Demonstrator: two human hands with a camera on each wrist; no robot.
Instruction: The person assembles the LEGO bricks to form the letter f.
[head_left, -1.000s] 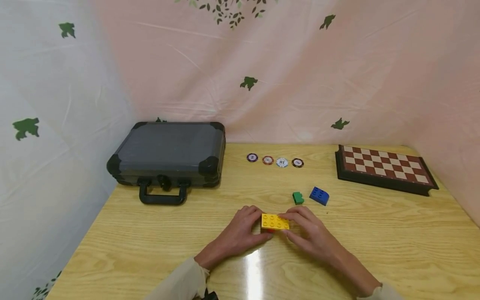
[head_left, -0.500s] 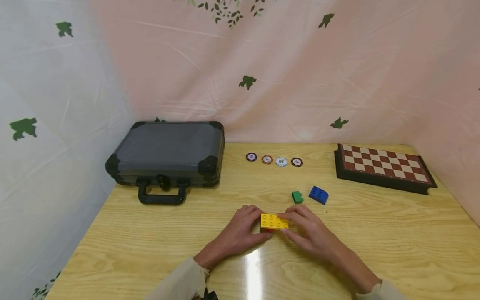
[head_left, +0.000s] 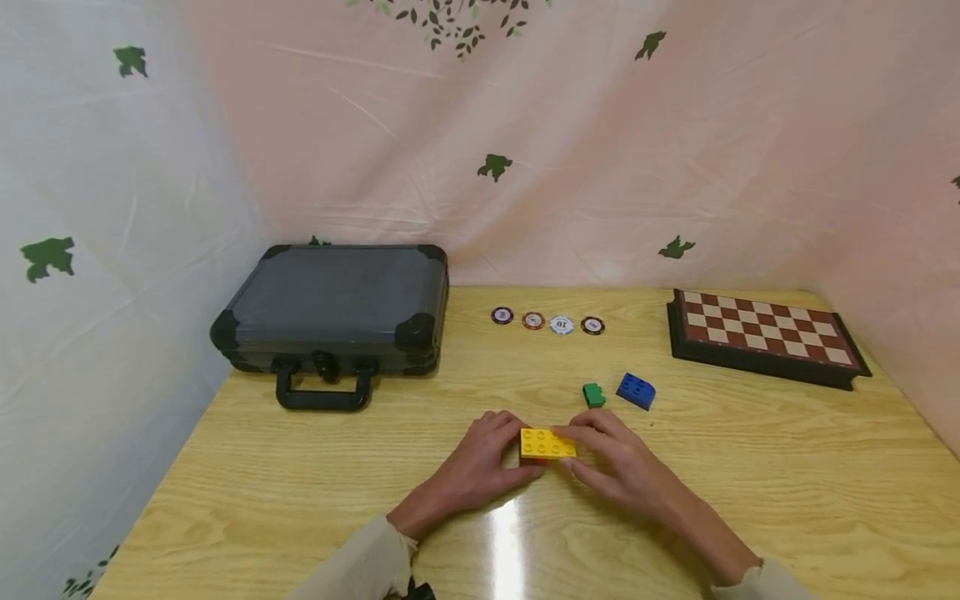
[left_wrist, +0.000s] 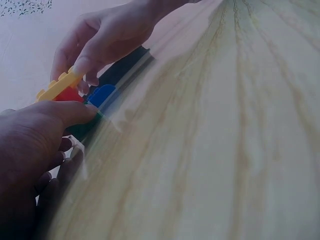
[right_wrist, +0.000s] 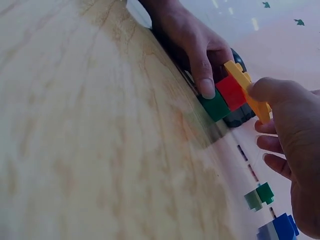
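Observation:
A small stack of toy building bricks stands on the table between my two hands. Its bottom brick is green (right_wrist: 215,107), a red brick (right_wrist: 231,93) sits above it, and a thin yellow brick (head_left: 543,444) with studs lies across the top, jutting out to the right. My left hand (head_left: 480,471) grips the lower part of the stack, its thumb against the green brick in the right wrist view. With thumb and fingertips, my right hand (head_left: 622,467) pinches the overhanging right end of the yellow brick. From above, the yellow brick hides most of the red one.
Just beyond my right hand lie a small green brick (head_left: 593,395) and a blue brick (head_left: 636,391). Several poker chips (head_left: 562,325) form a row farther back. A grey case (head_left: 337,292) stands back left; a folded chessboard (head_left: 765,333) lies back right, before a cloth backdrop (head_left: 585,167).

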